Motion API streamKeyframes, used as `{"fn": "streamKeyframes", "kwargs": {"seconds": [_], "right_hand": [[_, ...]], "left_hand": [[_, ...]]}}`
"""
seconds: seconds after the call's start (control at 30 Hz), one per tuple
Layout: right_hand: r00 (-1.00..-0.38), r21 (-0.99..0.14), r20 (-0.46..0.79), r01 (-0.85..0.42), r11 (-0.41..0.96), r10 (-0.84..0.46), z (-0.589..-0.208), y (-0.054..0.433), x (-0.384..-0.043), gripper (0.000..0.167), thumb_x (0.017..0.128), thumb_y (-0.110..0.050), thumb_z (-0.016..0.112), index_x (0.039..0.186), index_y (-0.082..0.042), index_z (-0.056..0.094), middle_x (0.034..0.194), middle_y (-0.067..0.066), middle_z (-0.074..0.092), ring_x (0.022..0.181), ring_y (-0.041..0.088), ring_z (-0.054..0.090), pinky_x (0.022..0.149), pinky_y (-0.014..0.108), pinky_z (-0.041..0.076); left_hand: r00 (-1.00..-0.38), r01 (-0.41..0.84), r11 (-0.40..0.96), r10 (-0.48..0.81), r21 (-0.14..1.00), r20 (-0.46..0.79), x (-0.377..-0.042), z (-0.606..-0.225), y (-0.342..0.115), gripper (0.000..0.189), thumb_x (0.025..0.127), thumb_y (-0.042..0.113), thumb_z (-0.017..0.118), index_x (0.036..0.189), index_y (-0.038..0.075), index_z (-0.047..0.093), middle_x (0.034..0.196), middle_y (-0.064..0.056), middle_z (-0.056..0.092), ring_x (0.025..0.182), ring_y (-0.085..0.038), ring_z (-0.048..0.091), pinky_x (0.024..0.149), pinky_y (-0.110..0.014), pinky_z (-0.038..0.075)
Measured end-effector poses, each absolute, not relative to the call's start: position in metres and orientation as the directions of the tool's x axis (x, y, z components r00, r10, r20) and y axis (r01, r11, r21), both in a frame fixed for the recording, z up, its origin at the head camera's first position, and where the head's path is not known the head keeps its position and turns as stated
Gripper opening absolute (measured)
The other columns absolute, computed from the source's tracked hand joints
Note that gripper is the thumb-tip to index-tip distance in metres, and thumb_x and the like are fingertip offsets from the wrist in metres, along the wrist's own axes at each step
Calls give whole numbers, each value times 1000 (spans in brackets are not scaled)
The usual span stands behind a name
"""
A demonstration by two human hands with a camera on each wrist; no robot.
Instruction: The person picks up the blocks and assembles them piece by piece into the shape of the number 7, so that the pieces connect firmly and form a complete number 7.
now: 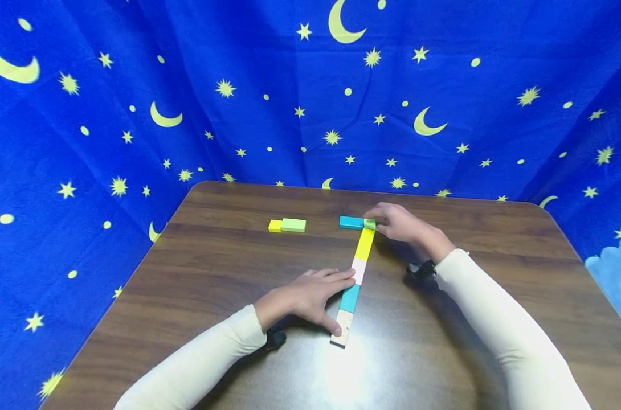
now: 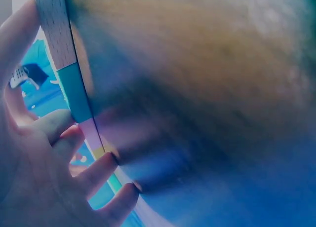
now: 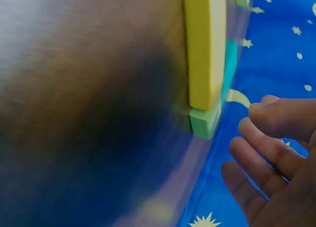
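Observation:
A straight row of blocks runs up the table: a plain wood block (image 1: 346,320), a teal block (image 1: 349,299), a pale pink block (image 1: 359,270) and a yellow block (image 1: 364,245). At its far end sits a small light green block (image 1: 369,224), with a blue block (image 1: 351,222) lying crosswise to its left. My left hand (image 1: 307,293) rests spread along the row, thumb on the wood block and fingertips at the pink one. Beside the small green block is my right hand (image 1: 400,223), its loosely bent fingers apart from the block in the right wrist view and holding nothing.
Farther left on the brown table (image 1: 213,256) lie a small yellow block (image 1: 274,226) and a longer light green block (image 1: 293,225), end to end. A blue curtain (image 1: 269,125) with moons and stars hangs behind the table's back edge and along its sides.

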State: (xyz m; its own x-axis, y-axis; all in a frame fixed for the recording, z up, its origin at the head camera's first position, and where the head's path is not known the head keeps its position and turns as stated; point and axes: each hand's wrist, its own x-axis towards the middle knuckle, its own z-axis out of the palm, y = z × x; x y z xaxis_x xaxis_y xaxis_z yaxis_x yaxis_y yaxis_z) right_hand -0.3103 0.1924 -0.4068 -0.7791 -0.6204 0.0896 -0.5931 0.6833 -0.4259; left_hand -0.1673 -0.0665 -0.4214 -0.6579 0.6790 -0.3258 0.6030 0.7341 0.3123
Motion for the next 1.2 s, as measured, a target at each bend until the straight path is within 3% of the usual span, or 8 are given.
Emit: {"fn": "streamKeyframes", "kwargs": {"seconds": [0.33,0.93,1.2], "right_hand": [[-735,-383,112,-653,653,-669,-416,188,-300,37,89,-1,65,125,-3,67,122,18,67,113,34,63,100,52,51],[-757,-354,48,-623,697,-652,-420,179,-300,41,89,-10,67,130,-3,64,125,20,60,112,33,58,97,50,51],[-735,-310,68,-659,685,-675,-424,178,-302,39,89,-11,66,127,0,66,121,20,61,112,35,57,99,50,49]], "left_hand": [[-657,601,735,678,314,-330,-168,-423,-65,102,76,67,72,158,31,23,168,14,12,154,-26,23,122,-53,27],[-660,594,739,674,318,-332,-166,-421,-65,102,76,66,73,158,31,24,168,16,12,154,-24,22,122,-52,27],[-658,600,735,678,317,-327,-167,-419,-65,102,76,66,73,158,29,24,168,13,13,154,-25,23,121,-53,28]]}}
